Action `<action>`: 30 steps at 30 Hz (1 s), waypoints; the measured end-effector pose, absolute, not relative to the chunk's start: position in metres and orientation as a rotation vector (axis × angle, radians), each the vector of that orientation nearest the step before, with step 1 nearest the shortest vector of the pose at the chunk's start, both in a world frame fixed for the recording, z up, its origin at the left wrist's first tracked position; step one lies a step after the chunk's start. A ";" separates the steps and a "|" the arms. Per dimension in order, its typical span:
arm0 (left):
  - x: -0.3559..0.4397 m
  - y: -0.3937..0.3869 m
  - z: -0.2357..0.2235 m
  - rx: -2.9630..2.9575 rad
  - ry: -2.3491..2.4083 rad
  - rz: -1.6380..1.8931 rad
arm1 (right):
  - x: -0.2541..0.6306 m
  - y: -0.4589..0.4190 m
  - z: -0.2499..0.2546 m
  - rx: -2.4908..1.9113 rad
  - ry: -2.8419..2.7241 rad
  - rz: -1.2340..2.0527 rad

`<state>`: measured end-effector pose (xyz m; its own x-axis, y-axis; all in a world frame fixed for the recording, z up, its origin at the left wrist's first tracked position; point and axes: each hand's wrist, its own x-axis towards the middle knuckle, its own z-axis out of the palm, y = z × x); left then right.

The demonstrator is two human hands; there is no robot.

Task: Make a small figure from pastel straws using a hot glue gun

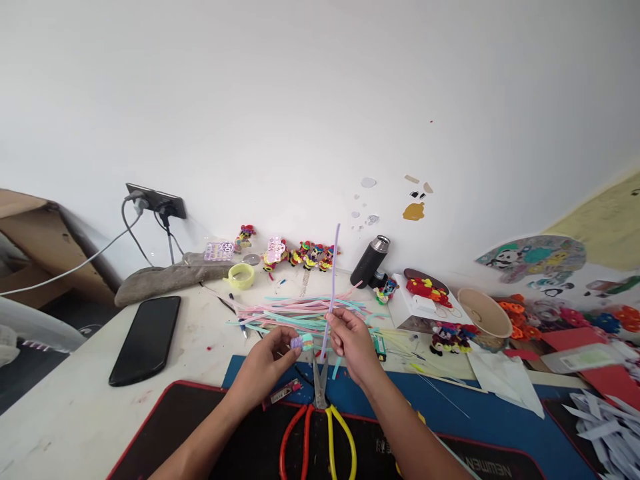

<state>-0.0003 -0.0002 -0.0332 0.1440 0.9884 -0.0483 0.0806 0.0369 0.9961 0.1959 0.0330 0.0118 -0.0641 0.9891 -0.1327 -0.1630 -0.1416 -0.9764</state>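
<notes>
My left hand [275,357] pinches a small fuzzy piece [303,343] in purple and mint green, which looks made of pipe cleaners. A long purple pipe cleaner [335,273] stands almost upright between the closed thumb and fingers of my right hand [350,337]. Just below and between my hands lie scissors [320,393], blades slightly apart, with one red and one yellow handle loop. A dark red lighter-like object [283,393] rests left of the blades. Behind my hands, many pink, mint and white pipe cleaners [285,312] are spread in a loose pile.
On the left lie a black phone [145,340] and a yellow tape roll [241,275]. Small colourful figures [313,255] line the wall beside a black thermos [370,261]. At right are a beige bowl [484,313], a white box [420,303] and paper strips [603,427].
</notes>
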 end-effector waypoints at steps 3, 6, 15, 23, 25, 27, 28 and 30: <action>0.001 -0.005 -0.034 1.548 1.260 0.999 | 0.199 0.014 0.008 -1.140 -0.968 1.536; 0.003 -0.008 -0.036 1.758 1.253 1.016 | 0.206 -0.007 0.003 -1.135 -0.871 1.639; 0.000 -0.005 -0.027 1.760 1.178 1.043 | 0.209 -0.057 -0.008 -1.169 -0.727 1.829; -0.009 -0.003 -0.019 1.016 0.923 1.037 | 0.186 -0.085 -0.015 -1.198 -0.814 1.889; -0.008 -0.004 -0.018 0.909 0.900 1.057 | 0.184 -0.089 -0.018 -1.190 -0.801 1.910; -0.009 -0.003 -0.016 0.824 0.883 1.074 | 0.183 -0.092 -0.021 -1.181 -0.788 1.920; -0.009 -0.003 -0.015 0.794 0.870 1.083 | 0.184 -0.093 -0.022 -1.178 -0.789 1.923; -0.011 -0.002 -0.012 0.762 0.840 1.104 | 0.185 -0.095 -0.021 -1.181 -0.817 1.924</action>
<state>-0.0112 -0.0024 -0.0123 0.2224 0.9561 -0.1906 -0.4389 0.2728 0.8561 0.1849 -0.0947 -0.0205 -0.3175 0.8316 -0.4557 -0.2501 -0.5370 -0.8057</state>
